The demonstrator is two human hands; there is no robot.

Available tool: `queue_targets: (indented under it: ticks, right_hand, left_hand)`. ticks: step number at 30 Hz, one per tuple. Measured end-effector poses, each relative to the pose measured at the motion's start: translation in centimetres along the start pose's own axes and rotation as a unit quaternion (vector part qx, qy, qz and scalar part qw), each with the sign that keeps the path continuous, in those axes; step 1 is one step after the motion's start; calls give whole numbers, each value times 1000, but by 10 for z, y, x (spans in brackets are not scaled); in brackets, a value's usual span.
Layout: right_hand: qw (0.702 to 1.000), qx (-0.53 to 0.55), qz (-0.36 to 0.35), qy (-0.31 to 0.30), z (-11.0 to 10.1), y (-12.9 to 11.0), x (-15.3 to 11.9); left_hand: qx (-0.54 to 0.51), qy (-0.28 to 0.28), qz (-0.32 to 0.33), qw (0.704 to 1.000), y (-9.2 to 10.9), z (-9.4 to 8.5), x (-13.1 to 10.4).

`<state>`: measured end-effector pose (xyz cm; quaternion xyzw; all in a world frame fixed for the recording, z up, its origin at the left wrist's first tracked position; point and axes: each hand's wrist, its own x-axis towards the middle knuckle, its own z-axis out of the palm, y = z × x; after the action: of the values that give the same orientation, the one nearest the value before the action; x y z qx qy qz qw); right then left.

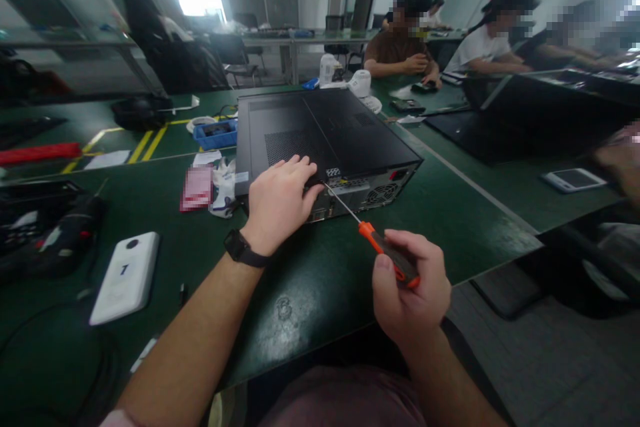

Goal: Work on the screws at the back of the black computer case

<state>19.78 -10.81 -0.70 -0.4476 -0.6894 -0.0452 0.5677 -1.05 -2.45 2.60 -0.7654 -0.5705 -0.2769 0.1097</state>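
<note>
"Starting at the right grip (415, 287), what does it hold?"

"A screwdriver (379, 243). Thumb and fingers are wrapped around its orange-and-dark handle, pressing it from both sides, with no slack that I can see."

"And the left grip (280, 197)?"

"Palm down and half spread. The fingers lie over the near top edge of the black computer case (345, 133), with the thumb apart from them, right by the screwdriver's tip. I cannot tell whether it pinches anything there."

"Is the tip seated?"

"Too small to tell. It reaches the upper edge of the rear panel (357, 199), left of the fan vent (383, 194)."

"What could go wrong?"

"I'd judge 2 things. The shaft comes in at a slant, so a hard push on a badly seated tip could make it skid, and the left thumb is near enough to be jabbed. The same slip could scratch the panel's edge."

"And the 2nd?"

"The case lies flat on the green desk (310, 267), which looks smooth. A strong shove might slide it against the white glove (223, 190) just beside its left side."
</note>
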Motion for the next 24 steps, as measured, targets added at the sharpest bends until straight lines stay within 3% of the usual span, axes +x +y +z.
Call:
queue_targets:
  ticks: [10, 16, 24]
  right_hand:
    - [999, -23, 42, -6, -1, 2, -6]
    - [1000, 13, -7, -18, -2, 0, -1]
    - [999, -2, 48, -10, 0, 3, -7]
  left_hand:
    - [-1, -4, -5, 1000, -1, 1, 0]
    - [-1, -2, -3, 1000, -1, 1, -1]
    - [-1, -4, -6, 1000, 0, 1, 0]
